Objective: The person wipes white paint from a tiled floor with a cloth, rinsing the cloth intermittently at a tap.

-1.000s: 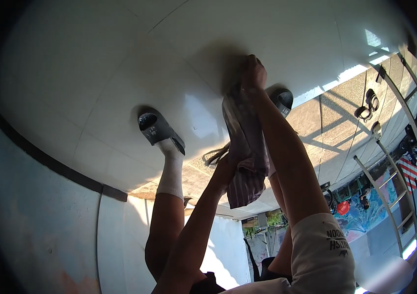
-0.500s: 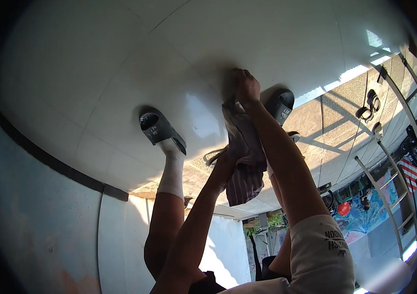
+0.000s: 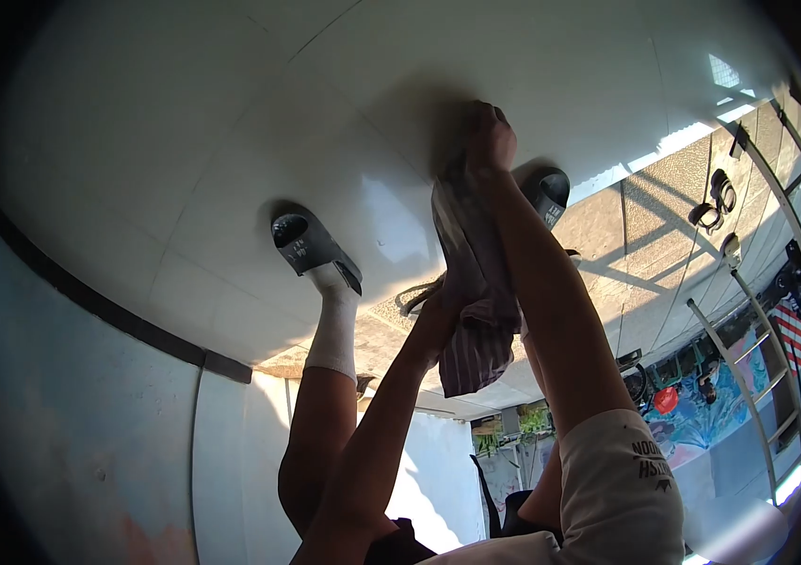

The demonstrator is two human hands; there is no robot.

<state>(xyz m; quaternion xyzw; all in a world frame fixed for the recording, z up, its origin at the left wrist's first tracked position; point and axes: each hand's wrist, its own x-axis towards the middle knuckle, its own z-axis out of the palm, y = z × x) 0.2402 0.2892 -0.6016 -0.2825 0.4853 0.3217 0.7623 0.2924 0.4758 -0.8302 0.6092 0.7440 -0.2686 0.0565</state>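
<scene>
A striped, purplish-grey cloth (image 3: 476,254) stretches between my two hands over the pale glossy tiles (image 3: 231,141). At its far end, my right hand (image 3: 492,141) is closed in a fist on the fabric, low over the tiles and casting a shadow there. Nearer to me, my left hand (image 3: 445,315) grips the cloth's lower part; folds hide most of its fingers. The loose striped end hangs below that hand. One black slide (image 3: 306,240) is on my left foot, over a white sock (image 3: 331,330). The other black slide (image 3: 547,193) sits just right of my right hand.
A dark skirting strip (image 3: 89,282) edges the tiles at left, beside a pale wall (image 3: 89,405). Sunlit rough paving (image 3: 655,226) lies at right with dark sandals (image 3: 716,202). Metal rails (image 3: 758,395), a red-and-white striped panel (image 3: 796,330) and plants (image 3: 523,428) stand beyond.
My right hand has moved farther away and slightly right, drawing the cloth out longer. My left hand stays near the same spot, still holding the cloth.
</scene>
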